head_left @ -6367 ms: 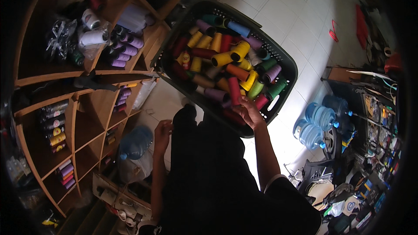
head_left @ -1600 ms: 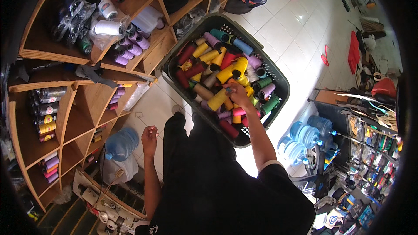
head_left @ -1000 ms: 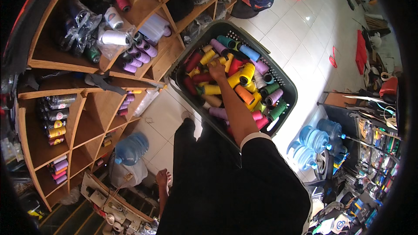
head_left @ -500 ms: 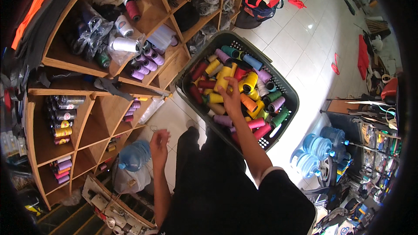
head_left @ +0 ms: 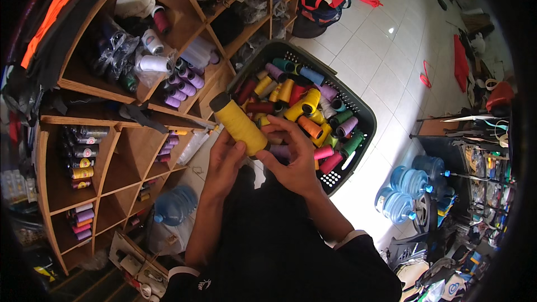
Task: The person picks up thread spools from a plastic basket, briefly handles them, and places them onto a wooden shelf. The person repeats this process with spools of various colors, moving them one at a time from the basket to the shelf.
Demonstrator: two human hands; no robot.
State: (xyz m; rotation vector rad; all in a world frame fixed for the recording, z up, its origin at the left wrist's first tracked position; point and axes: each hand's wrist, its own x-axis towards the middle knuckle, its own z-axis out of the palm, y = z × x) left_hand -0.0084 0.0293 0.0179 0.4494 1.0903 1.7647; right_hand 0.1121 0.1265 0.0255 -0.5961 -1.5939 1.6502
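Note:
A large spool of yellow thread [head_left: 241,126] with a dark end is held up in front of my body, tilted with its dark end toward the shelves. My left hand [head_left: 224,159] is closed round its near side, the thumb lying on the thread. My right hand [head_left: 293,159] curves about the lower end, its thumb and fingers on either side of it. Behind the hands stands a dark green plastic basket [head_left: 366,116] with perforated walls. It is full of loose thread spools [head_left: 311,127] in yellow, red, orange, purple, green and blue.
Wooden cubby shelves [head_left: 106,190] on the left hold more spools and plastic-wrapped items. One blue water jug [head_left: 175,204] stands below them, and several water jugs [head_left: 398,204] stand at right. A bag with red handles [head_left: 321,8] sits beyond the basket on the tiled floor [head_left: 386,67].
My right hand has lifted a yellow thread spool out of the basket and brought it toward my body. My left hand has come up from the lower left and closed on the spool.

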